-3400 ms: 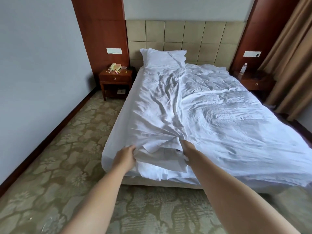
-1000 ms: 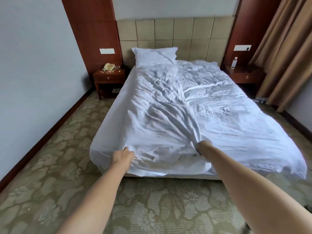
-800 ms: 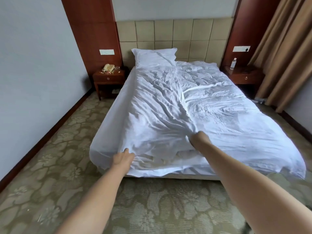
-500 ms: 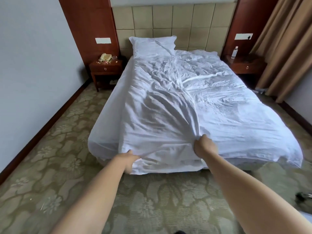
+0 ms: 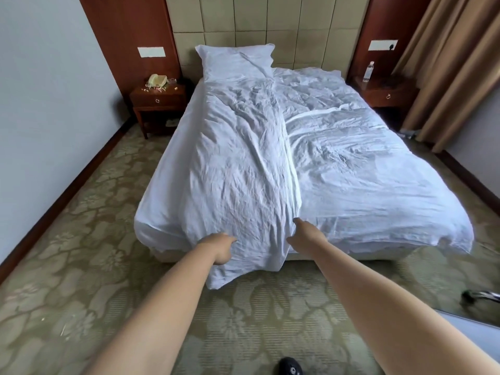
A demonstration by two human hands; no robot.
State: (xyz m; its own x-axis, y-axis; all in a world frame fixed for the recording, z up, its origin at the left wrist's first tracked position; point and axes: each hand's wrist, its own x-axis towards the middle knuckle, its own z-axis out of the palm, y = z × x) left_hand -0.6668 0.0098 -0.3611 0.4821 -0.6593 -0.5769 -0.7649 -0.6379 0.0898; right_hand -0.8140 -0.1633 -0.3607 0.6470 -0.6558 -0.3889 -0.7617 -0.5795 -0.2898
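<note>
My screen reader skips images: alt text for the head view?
A person's left hand and right hand hold the foot end of a rumpled white sheet on the left half of the bed; a pillow lies by the headboard.

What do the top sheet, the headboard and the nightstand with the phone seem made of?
Top sheet: thin white woven cloth, probably cotton, matte, finely creased.
Headboard: padded beige panels, perhaps leatherette, seamed in squares.
Nightstand: reddish wood or veneer, lacquered, faint sheen.
</note>
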